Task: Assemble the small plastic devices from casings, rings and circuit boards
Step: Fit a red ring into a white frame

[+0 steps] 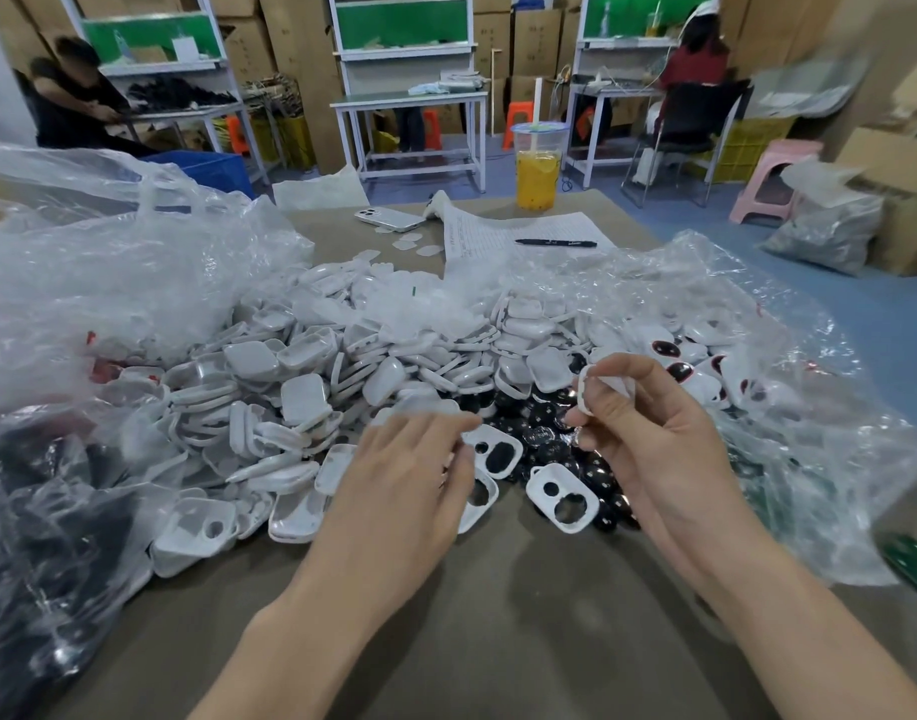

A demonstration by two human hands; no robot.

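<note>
Our right hand (pixel 648 439) pinches a white ring (pixel 582 393). Our blurred left hand (pixel 409 475) rests flat-fingered on the near casings (pixel 300 387). The writing on the far sheet (pixel 529 228) is too small to read.

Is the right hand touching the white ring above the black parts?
Touching. The head view shows the right hand pinching the white ring between thumb and fingers, held above the black parts.

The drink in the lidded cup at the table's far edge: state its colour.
The drink is orange-yellow, seen in the head view.
</note>
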